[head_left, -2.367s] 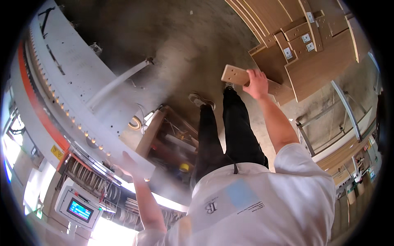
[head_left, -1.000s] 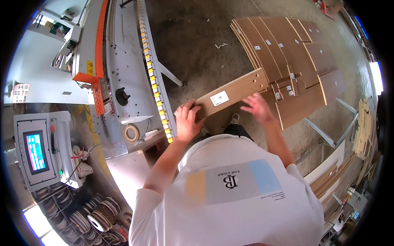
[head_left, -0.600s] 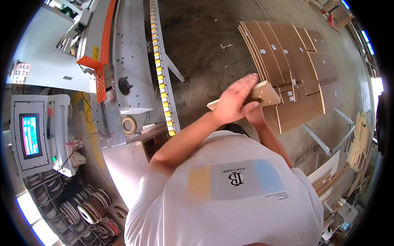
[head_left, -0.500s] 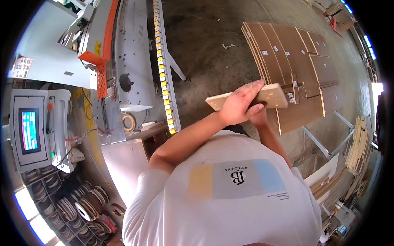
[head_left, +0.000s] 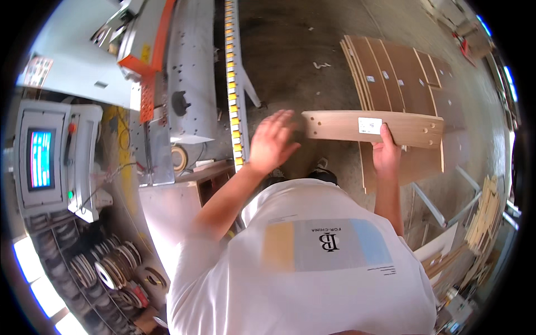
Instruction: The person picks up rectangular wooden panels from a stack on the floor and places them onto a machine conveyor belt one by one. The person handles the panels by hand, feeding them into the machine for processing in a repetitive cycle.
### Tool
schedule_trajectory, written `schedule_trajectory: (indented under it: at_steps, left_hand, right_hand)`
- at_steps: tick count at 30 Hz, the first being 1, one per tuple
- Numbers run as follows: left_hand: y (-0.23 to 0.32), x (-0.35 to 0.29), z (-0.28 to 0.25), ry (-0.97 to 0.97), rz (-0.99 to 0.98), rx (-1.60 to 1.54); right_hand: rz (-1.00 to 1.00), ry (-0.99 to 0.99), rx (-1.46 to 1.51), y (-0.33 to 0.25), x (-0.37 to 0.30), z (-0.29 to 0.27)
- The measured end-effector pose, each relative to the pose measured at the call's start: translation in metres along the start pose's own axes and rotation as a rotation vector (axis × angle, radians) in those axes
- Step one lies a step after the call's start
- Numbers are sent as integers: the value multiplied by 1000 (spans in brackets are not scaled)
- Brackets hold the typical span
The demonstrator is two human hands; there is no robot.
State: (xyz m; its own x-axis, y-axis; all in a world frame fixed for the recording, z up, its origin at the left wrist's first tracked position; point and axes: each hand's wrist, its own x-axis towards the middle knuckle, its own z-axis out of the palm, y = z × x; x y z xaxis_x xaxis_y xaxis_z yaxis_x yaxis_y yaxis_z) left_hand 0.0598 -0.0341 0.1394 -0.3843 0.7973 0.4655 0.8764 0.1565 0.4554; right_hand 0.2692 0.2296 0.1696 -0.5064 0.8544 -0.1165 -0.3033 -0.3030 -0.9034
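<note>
My right hand (head_left: 387,155) grips a narrow wood-grain board (head_left: 338,125) by its near edge, thumb on top and fingers underneath. The board lies level in front of me, its face up, with round drilled holes near both ends. A white label (head_left: 368,126) sits on it beside my right thumb. Off the board's left end, apart from it, my left hand (head_left: 272,142) is held up with fingers stretched out and nothing in it. That hand is slightly blurred.
Brown panels (head_left: 391,84) lie stacked at the far right, partly behind the board. A rail with yellow rollers (head_left: 233,109) runs along a grey machine (head_left: 192,72) with an orange guard (head_left: 146,100). Left are a control box (head_left: 42,156) and tape rolls (head_left: 114,268).
The board has turned from tilted to flat, showing its labelled face, and moved right with my right hand. My left hand has let go of it and moved left.
</note>
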Motion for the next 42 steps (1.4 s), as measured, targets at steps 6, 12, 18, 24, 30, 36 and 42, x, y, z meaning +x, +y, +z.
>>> schedule_trajectory:
  at_steps: [6, 12, 18, 24, 30, 36, 42]
  left_hand:
    - [17, -5, -10, 6, 9, -110]
    - [-51, -106, -41, 137, -421, 121]
    - [-154, -209, -84, 349, -795, 417]
    - [-243, -271, -118, 400, -803, 706]
    - [-286, -263, -141, 360, -995, 741]
    - [-338, -200, -134, 350, -923, 833]
    - [-398, -194, -130, 3, -1153, 884]
  right_hand:
    - [322, -226, 164, 56, -18, 51]
    - [400, -634, -551, 92, -22, 56]
    - [529, -534, -816, 148, -10, -13]
    - [584, -472, -844, 189, -2, -94]
    - [622, -331, -1069, 176, -27, -122]
    - [513, -382, -1269, 154, -64, -166]
    - [374, -557, -1608, 135, -88, -200]
